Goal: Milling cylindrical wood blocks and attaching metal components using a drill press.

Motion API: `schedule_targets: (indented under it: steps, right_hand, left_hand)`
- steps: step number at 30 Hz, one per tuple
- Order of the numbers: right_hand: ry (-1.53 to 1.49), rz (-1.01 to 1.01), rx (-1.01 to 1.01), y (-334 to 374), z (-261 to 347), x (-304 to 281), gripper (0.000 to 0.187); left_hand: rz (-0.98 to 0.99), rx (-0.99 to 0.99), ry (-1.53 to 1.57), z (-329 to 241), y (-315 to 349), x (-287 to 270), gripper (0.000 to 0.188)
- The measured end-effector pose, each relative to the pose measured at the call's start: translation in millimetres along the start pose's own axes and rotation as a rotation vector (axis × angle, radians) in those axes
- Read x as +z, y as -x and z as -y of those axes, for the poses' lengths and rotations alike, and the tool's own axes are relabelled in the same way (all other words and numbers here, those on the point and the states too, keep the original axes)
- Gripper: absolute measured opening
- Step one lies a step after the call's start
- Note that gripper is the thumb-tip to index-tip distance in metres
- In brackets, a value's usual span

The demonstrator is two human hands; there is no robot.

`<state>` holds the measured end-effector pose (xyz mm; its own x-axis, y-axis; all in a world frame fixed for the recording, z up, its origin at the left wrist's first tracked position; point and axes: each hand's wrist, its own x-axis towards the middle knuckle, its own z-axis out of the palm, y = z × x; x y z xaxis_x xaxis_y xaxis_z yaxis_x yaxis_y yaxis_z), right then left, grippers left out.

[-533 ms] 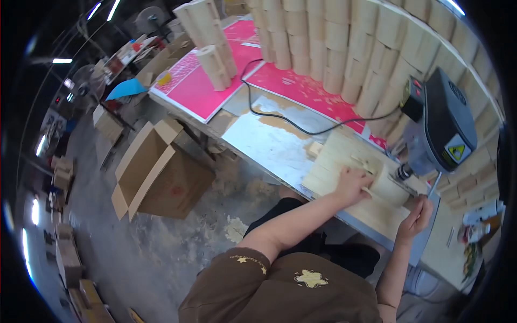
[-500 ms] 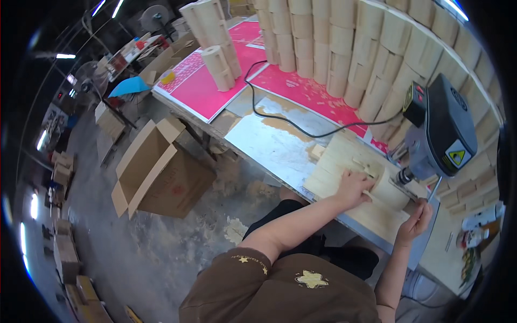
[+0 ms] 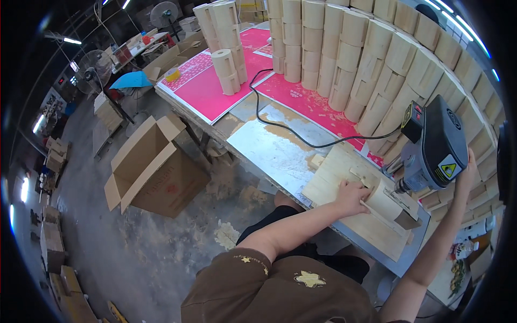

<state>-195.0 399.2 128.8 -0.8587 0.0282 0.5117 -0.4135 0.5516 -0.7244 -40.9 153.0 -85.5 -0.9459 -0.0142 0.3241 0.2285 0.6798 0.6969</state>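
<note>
On a plywood board (image 3: pixel 328 185) lies a pale wooden cylinder (image 3: pixel 383 201) with a slot cut along it. My left hand (image 3: pixel 353 198) presses at its left end, fingers curled against the wood and the wooden stops there. Over the cylinder stands a black and grey bench drill press (image 3: pixel 439 142), its chuck and bit (image 3: pixel 399 187) pointing down at the slot; whether the bit touches the wood I cannot tell. Reaching up along the right side of the drill head is my right hand (image 3: pixel 467 175), its fingers mostly hidden behind the housing.
Stacked wooden cylinders (image 3: pixel 344 70) form a wall behind the drill. A black cable (image 3: pixel 301 141) crosses the bench. More cylinders (image 3: pixel 225 70) stand on pink sheets (image 3: pixel 215 99) at the far left. An open cardboard box (image 3: pixel 167 183) sits on the floor; a plastic bottle (image 3: pixel 464 248) lies at right.
My right hand has gone from beside the cylinder's right end up to the right side of the drill head. My left hand stays at the cylinder. The view has shifted slightly.
</note>
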Motion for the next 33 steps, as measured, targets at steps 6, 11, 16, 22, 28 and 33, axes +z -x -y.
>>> schedule_targets:
  steps: [6,11,16,22,28,33]
  right_hand:
    - [0.045,0.135,-0.013,52.9,-111.0,-6.6,0.045]
    - [0.243,0.63,-0.078,166.4,-78.6,31.8,0.029]
    - [-0.09,0.583,0.179,199.5,-50.9,5.5,0.028]
    - [-0.065,0.563,0.111,221.2,-63.8,-11.2,0.025]
    - [-0.058,0.575,-0.041,232.0,-36.5,6.4,0.027]
    - [-0.056,0.434,0.039,247.4,-56.7,12.5,0.035]
  left_hand:
    - [-0.117,0.059,0.072,3.3,-6.6,16.4,0.044]
    - [-0.138,0.187,0.081,37.8,-10.6,-9.9,0.036]
    - [-0.012,0.088,0.438,53.2,3.6,-106.4,0.036]
    - [-0.113,-0.238,0.516,59.3,13.8,-194.6,0.033]
    - [-0.369,-0.49,0.731,77.8,51.9,-241.0,0.035]
    - [-0.509,-0.308,-0.301,104.7,71.9,-230.0,0.043]
